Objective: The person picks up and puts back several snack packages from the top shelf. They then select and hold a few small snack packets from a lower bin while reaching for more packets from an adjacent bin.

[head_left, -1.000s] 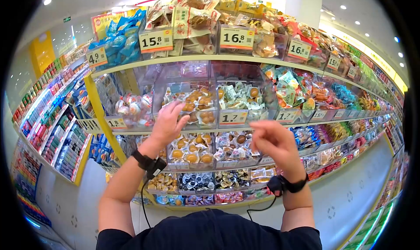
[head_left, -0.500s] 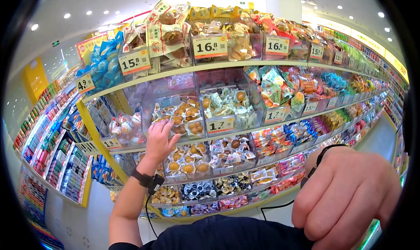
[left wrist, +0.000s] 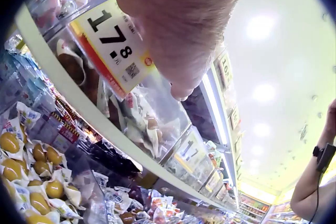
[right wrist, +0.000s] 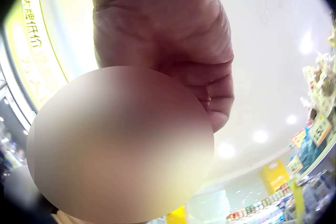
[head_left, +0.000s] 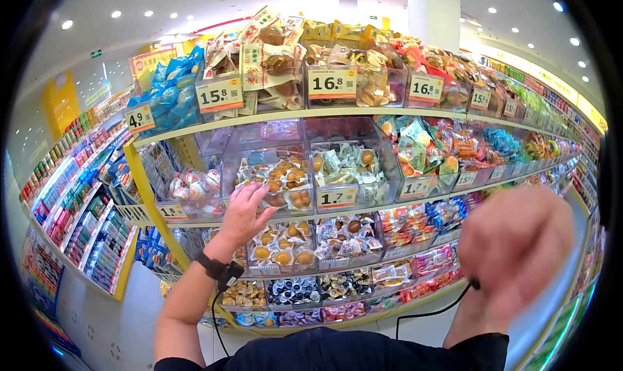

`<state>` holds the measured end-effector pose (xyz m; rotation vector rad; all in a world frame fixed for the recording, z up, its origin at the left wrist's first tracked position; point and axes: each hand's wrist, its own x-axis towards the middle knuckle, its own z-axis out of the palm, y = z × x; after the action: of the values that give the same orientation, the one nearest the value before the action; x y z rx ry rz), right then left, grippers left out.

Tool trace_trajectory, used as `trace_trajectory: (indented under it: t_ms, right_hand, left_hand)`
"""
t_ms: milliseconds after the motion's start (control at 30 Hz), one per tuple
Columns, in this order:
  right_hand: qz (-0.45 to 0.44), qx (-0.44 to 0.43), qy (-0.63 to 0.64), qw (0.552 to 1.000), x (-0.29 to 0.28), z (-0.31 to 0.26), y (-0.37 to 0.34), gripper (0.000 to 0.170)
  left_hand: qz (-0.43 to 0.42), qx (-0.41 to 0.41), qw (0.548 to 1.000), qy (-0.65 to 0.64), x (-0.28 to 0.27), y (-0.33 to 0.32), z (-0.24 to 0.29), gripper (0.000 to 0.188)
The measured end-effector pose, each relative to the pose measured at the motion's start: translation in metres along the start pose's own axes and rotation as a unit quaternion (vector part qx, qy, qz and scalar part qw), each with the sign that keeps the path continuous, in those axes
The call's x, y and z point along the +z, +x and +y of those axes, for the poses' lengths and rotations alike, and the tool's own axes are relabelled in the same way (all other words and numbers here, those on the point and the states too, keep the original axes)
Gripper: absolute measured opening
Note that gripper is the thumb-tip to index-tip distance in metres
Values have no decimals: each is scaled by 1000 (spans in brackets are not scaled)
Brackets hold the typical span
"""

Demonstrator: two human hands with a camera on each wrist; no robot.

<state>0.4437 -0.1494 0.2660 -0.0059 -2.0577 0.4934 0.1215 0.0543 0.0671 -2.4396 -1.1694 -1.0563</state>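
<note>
My left hand [head_left: 244, 214] has its fingers extended and the thumb apart, holding nothing that I can see, at the front of a clear plastic bin [head_left: 250, 139]. My right hand [head_left: 516, 254] is blurred, well off to the near right; its fingers curl, but I can't tell whether they hold anything. The brown, round snacks in clear wrappers [head_left: 285, 173] lie in that bin, just beyond my left fingertips. I judge them light and a little soft, their wrappers slippery; a gentle pinch across the round body should suit. Farther right stands a bin with a white-and-orange 1.7 tag [head_left: 337, 198]. The left wrist view shows a yellow-edged 17.8 tag [left wrist: 113, 45] beside my hand, unseen in the head view.
</note>
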Motion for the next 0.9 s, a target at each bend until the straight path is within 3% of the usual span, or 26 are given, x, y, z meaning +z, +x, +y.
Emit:
trace_trajectory:
  t_ms: [133,200,300,333,533,633,767,900]
  right_hand:
    - [45,227,-148,961,-42,8,-3,25]
    - [62,310,-150,937,-61,20,-3,23]
    - [48,350,-197,915,-94,42,-4,20]
    - [45,352,-215,910,-105,49,-5,19]
    - [33,341,-333,879,-163,75,0,15]
    - [32,325,-371,869,-189,85,7,15]
    - [45,332,-384,860,-209,99,28,15]
    - [42,308,-376,873,-237,131,36,14]
  left_hand:
    - [-11,-25,999,-46,-39,8,-2,44]
    - [4,-41,998,-42,-71,16,4,37]
    - [37,-26,999,-27,-119,28,3,32]
    - [55,-12,998,-24,-135,34,3,30]
    - [117,-111,985,-65,-230,71,-10,30]
    - [163,-85,982,-38,-270,96,-10,33]
    - [199,-64,975,-73,-296,130,-24,36]
    - [154,-72,985,-23,-283,167,-35,38]
